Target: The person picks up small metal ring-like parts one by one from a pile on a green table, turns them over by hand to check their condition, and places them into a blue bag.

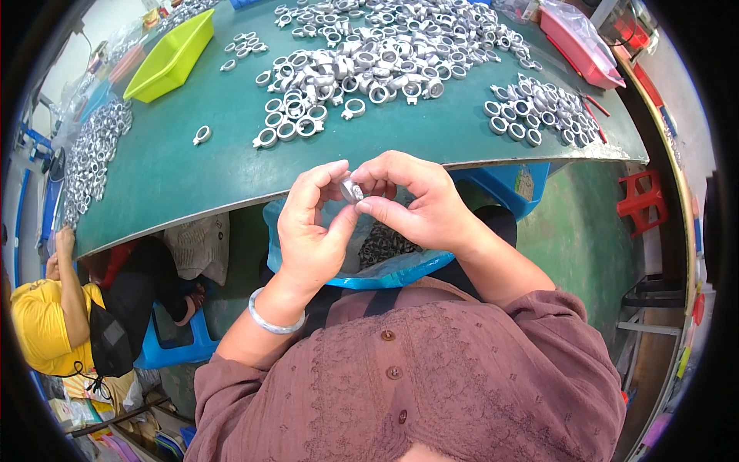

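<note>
Between the fingertips of my left hand (315, 219) and my right hand (412, 200) is a small silver metal ring part (352, 189), tilted on edge. Both hands are closed on it, thumbs at its lower side. They hold it just off the near edge of the green table (231, 173). Below them, a blue basin (362, 281) with a lining sits at my lap, with many small dark grey pieces (385, 245) in it. Part of the basin is hidden by my hands.
A large heap of silver rings (385, 58) covers the table's far middle; a smaller pile (539, 112) lies right, beside red sticks (596, 106). One ring (202, 135) lies alone. A lime tray (171, 58) and pink tray (581, 46) stand farther off. A person in yellow (54, 323) sits left.
</note>
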Available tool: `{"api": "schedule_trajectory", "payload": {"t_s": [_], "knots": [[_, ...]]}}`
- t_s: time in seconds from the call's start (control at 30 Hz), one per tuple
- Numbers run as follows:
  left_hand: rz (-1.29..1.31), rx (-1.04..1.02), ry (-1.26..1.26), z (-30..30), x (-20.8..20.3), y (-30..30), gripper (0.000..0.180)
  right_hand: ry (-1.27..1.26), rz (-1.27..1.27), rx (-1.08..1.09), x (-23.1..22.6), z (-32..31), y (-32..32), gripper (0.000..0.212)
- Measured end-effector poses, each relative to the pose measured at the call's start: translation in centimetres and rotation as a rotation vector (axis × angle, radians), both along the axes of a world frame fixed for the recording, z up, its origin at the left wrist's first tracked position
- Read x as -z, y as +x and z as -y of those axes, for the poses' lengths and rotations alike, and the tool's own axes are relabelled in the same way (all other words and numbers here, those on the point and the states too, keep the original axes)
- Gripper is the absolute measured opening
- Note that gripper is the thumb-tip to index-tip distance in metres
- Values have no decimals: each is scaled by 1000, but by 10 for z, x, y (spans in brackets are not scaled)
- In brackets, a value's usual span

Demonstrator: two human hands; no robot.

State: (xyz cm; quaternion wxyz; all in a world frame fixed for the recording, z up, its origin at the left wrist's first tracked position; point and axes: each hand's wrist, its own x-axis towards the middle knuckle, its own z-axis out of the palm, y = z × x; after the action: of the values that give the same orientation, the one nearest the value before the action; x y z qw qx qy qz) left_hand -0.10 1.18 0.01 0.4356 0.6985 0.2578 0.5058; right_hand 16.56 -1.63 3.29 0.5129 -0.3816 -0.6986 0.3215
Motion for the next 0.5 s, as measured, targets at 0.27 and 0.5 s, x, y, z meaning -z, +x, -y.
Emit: {"api": "schedule_trajectory", "payload": {"t_s": [0.27,0.5], "knots": [[-11,-30,55,0,0,-1,56,12,26,-11,-3,2,-1,29],[-53,-54,97,2,-3,0,57,-201,-132,-17,3,3,-1,21]]}}
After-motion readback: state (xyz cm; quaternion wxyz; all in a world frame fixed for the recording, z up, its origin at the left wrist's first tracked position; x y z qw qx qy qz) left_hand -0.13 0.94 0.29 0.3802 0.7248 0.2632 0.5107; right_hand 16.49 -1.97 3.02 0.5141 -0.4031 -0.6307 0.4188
